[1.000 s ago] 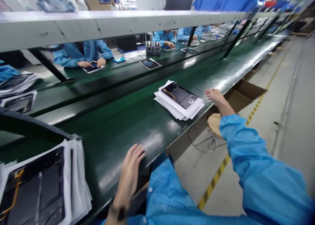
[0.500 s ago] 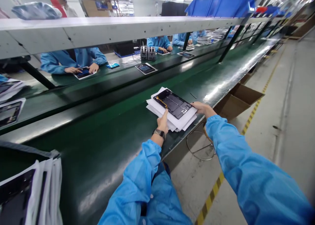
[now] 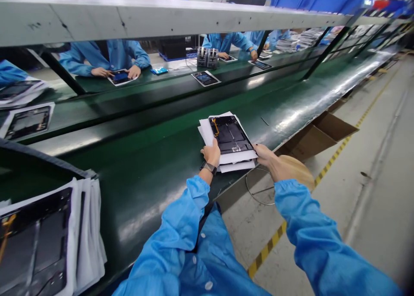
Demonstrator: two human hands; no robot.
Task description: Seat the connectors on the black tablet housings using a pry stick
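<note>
A dark, opened tablet housing (image 3: 231, 134) with an orange ribbon cable at its left edge lies face up on a small pile of white sheets (image 3: 237, 159). Dark edges peek out between the lower sheets. My left hand (image 3: 211, 152), with a watch on its wrist, is closed on the pile's near left side, thumb on top. At the lower right corner my right hand (image 3: 265, 155) grips the pile; its fingertips are partly hidden beneath. The pile is at the near edge of the green bench (image 3: 161, 158).
At lower left stands a larger stack of tablet housings between white sheets (image 3: 86, 231). Across the conveyor (image 3: 129, 108), co-workers in blue handle tablets. A white shelf (image 3: 161, 17) spans above. Beside the bench are a cardboard box (image 3: 323, 134) and a round stool (image 3: 296, 171).
The pile has turned between my hands, and its near edge now faces me more squarely. My view has shifted, bringing more of the left stack in. A co-worker's hand now reaches a far tablet.
</note>
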